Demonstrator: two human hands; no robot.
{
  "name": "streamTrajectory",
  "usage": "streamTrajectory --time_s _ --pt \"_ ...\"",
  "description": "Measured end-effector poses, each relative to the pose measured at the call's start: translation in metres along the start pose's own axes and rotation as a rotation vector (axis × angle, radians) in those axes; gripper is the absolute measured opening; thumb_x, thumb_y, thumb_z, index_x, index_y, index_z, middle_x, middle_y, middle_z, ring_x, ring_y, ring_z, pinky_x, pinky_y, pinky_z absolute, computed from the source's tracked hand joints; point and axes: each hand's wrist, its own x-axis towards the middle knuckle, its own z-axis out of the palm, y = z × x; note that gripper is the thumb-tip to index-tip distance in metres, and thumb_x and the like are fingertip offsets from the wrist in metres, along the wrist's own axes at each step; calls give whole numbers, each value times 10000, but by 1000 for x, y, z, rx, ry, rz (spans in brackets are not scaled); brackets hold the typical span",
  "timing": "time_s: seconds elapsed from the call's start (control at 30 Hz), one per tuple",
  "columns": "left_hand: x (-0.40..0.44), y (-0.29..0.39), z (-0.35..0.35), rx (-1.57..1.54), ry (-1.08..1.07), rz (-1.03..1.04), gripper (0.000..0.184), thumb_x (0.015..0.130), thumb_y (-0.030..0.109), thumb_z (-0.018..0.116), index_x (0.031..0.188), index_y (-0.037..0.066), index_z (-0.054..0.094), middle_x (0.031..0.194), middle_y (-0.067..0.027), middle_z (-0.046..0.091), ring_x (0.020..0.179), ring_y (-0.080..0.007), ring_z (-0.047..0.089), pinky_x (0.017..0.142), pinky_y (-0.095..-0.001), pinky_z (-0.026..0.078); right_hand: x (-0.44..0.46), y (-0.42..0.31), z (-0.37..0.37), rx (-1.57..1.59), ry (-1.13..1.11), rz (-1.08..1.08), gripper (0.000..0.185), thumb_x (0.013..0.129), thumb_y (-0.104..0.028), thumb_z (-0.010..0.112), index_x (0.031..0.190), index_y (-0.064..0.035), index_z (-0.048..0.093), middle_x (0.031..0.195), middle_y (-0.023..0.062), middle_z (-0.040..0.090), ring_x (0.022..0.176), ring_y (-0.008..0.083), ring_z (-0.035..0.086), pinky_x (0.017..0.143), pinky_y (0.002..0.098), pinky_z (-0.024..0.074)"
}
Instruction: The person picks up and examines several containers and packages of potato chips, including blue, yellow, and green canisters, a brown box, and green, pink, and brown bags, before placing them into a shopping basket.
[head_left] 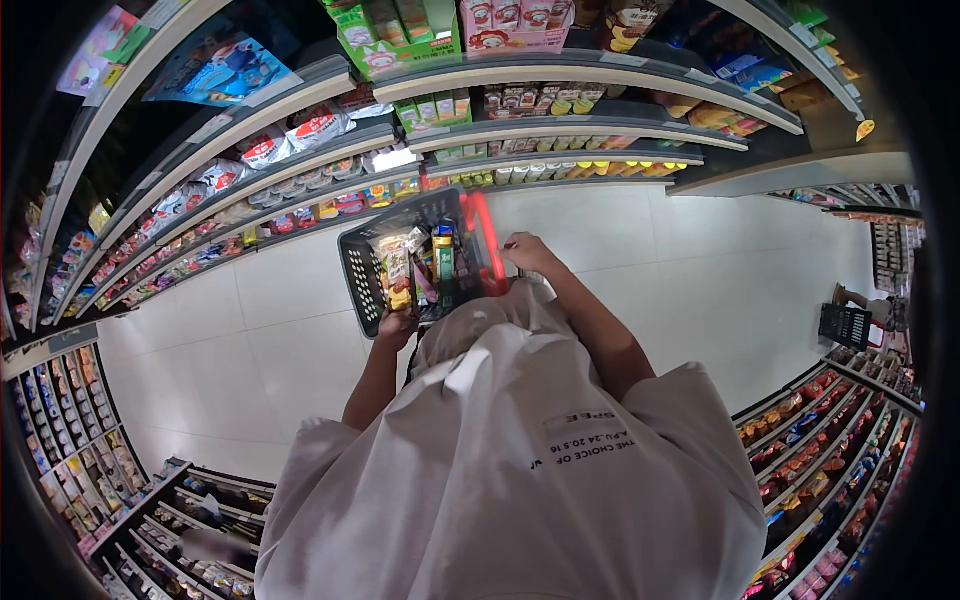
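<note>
A dark grey shopping basket (362, 262) is in front of my waist, with several packaged snacks in it. My left hand (398, 322) is at its near left corner, fingers closed at the bottom of an upright, pale and yellow snack pack (396, 268). A green and yellow pack (444, 255) stands beside it, and a purple wrapper (426, 284) shows between them. On the basket's right side is the red handle (484, 240), smeared by motion. My right hand (530, 252) is just right of this handle with curled fingers; whether they grip anything is unclear.
Curved shelves of snacks (570, 72) run along the aisle ahead, with boxes and bags on several levels. More shelves (820, 440) stand behind on both sides. Pale floor tiles (640, 235) lie between. At the far right, a person's arm (850, 296) is near another dark basket (845, 325).
</note>
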Motion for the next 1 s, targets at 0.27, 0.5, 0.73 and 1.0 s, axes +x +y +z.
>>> streamTrajectory --time_s 0.27,0.5,0.73,1.0 --pt "39 -14 -62 597 96 164 508 812 286 670 1181 -35 535 1059 -195 630 957 -296 625 843 -371 506 24 14 -14 -19 85 -79 566 680 -400 753 1045 18 642 958 181 673 913 279 647 807 349 499" --pt "-39 35 59 149 206 -69 373 906 218 542 1210 12 477 953 -105 604 852 -274 620 763 -388 526 79 -18 -104 110 569 -95 683 682 -289 759 1243 1 499 899 170 667 880 279 645 774 349 495" --pt "-66 58 98 -133 122 58 342 923 241 508 1205 51 477 1020 -107 585 868 -234 592 784 -354 521 159 -31 -184 186 967 -431 827 704 -203 708 1397 -20 295 1152 257 571 1057 384 556 912 397 434" --pt "-101 75 133 -226 91 122 232 916 234 504 1084 73 501 980 -95 599 863 -224 594 803 -349 513 166 -52 -189 256 903 -159 677 742 -252 689 1326 -88 390 1209 312 452 1157 453 424 998 445 345"
